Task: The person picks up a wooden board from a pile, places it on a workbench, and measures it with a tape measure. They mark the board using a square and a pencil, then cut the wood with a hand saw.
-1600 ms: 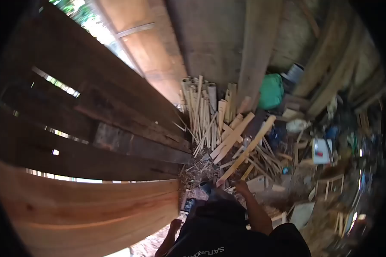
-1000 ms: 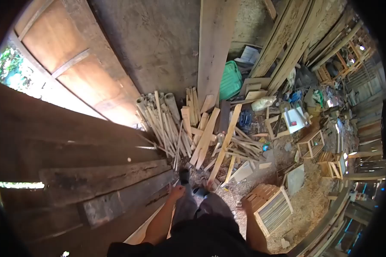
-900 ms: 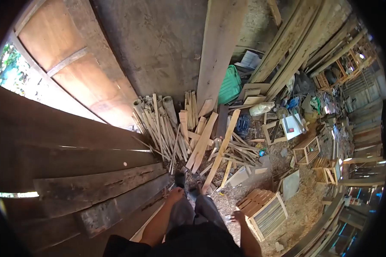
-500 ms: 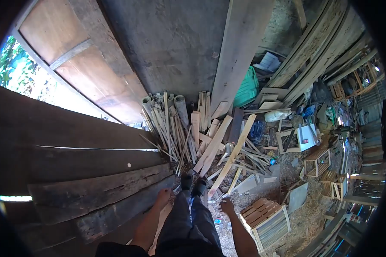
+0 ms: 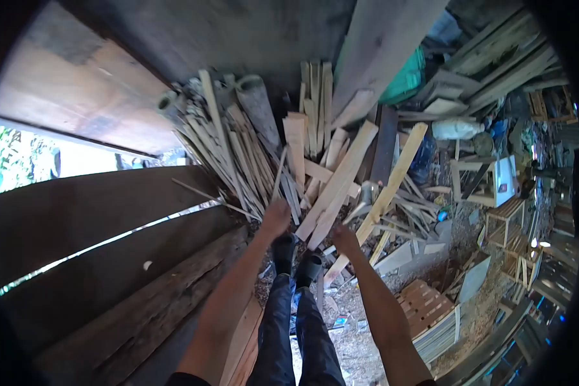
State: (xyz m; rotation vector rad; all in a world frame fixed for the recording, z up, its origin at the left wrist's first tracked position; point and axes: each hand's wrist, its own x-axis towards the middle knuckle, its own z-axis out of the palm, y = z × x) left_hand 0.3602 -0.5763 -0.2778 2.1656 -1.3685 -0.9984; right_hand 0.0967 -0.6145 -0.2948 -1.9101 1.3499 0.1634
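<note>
Both of my arms reach forward over my legs. My left hand [image 5: 276,217] is beside the lower ends of the thin wooden strips [image 5: 238,161]; its fingers are too blurred to make out. Near the lower end of a pale board [image 5: 341,180] is my right hand [image 5: 345,239], between that board and a longer yellowish plank [image 5: 399,180]. Its fingers look bent, but whether they touch any wood cannot be seen. Behind the pale board, short upright offcuts [image 5: 296,138] lean on the wall.
Dark horizontal boards [image 5: 103,251] form a wall at the left. A slatted wooden stack [image 5: 428,309] stands at lower right, with small wooden frames [image 5: 505,225] beyond. A green container [image 5: 408,80] and a white bag [image 5: 457,128] lie at upper right.
Both hands have moved forward and up in the view, closer to the wood pile. The pile appears larger and nearer.
</note>
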